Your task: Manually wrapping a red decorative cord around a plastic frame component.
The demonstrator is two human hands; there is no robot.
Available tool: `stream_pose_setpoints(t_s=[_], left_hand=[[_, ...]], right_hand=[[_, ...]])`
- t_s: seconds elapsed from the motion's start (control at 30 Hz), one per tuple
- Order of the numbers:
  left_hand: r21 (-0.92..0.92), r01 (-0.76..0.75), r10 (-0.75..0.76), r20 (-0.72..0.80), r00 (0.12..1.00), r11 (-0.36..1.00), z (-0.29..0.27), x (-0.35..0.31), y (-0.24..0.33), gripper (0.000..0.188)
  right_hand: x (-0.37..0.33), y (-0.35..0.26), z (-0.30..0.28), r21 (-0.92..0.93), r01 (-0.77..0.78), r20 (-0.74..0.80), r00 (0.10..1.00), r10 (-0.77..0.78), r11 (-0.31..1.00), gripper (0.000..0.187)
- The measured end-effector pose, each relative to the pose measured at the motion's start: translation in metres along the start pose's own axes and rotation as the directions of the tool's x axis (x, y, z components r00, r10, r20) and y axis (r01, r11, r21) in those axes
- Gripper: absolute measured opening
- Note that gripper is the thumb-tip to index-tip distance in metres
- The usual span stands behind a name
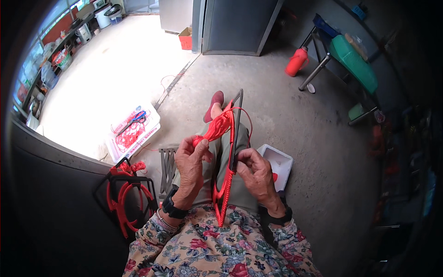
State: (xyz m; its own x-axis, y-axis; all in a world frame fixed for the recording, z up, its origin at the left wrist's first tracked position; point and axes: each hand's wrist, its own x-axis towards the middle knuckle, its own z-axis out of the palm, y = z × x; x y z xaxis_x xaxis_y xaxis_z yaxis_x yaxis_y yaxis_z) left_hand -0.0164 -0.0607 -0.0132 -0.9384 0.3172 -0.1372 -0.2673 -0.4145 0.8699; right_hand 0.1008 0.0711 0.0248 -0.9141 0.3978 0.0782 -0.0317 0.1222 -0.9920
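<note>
Cord (218,127), pinched, jutting beyond left grip (190,159)

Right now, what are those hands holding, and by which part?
The left hand holds the red cord bundle by its near end; the right hand pinches the dark frame where its red wrapping meets bare bar.

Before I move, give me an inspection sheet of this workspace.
Surface: grey floor, brightly lit toward upper left.
Work things: red cord bundle; frame partly wrapped in red.
Clutter: white tray at left, holding scissors and red strands; white box at right.
Hands: left hand holds the bundle; right hand has fingertips at the frame, grip unclear.
Cables: nothing seen.
Surroundings: red flask, dark grey door, green object on a metal stand.
</note>
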Motion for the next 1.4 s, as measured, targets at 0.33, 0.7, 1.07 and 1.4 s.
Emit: stream_pose_setpoints(t_s=[0.33, 0.7, 1.07, 1.4], left_hand=[[0.271, 0.118, -0.165, 0.159, 0.973, 0.955, 0.015, -0.016, 0.003, 0.018], [0.329, -0.074, 0.021, 0.164, 0.986, 0.942, 0.012, -0.014, 0.017, 0.017], [0.662, -0.493, 0.457, 0.247, 0.854, 0.564, 0.003, 0.005, 0.057, 0.017], [0.577, -0.301, 0.14, 0.307, 0.941, 0.759, 0.01, -0.002, 0.024, 0.018]], right_hand=[[0.011, 0.0, -0.005, -0.47, 0.206, 0.18, 0.974, -0.136, 0.858, 0.043], [0.014, 0.007, -0.012, -0.428, 0.356, 0.134, 0.934, -0.331, 0.831, 0.03], [0.014, -0.007, -0.005, -0.174, -0.039, 0.172, 0.983, 0.07, 0.984, 0.024], [0.038, 0.04, 0.004, -0.019, 0.07, 0.205, 0.977, -0.065, 0.997, 0.026]])
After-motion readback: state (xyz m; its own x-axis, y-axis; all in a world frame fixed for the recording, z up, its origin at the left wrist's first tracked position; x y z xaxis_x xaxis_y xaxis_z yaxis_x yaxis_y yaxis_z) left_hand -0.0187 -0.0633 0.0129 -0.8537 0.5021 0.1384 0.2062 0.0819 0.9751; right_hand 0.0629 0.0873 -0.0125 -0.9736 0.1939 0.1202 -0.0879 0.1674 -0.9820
